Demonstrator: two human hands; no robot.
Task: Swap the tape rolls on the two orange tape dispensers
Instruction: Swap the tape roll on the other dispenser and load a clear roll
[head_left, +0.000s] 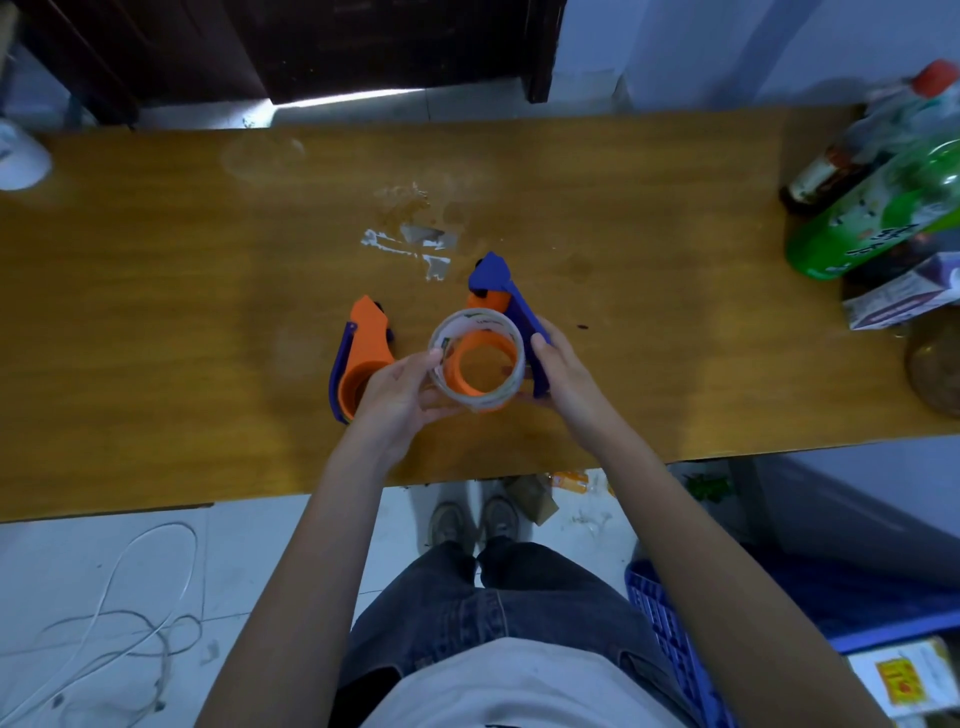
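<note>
Two orange tape dispensers with blue parts are on the wooden table (156, 312). The left dispenser (361, 348) lies flat with no roll on its hub. My right hand (563, 371) grips the blue side of the right dispenser (501, 296), holding it just above the table. A clear tape roll (475, 358) sits around that dispenser's orange hub, off-centre. My left hand (400, 400) pinches the roll's left edge with thumb and fingers. No second roll is in sight.
Torn white tape scraps (410, 247) stick to the table behind the dispensers. Bottles, among them a green bottle (878, 218), and a small carton (904, 296) crowd the right end. A white object (21, 156) sits far left. Cables lie on the floor.
</note>
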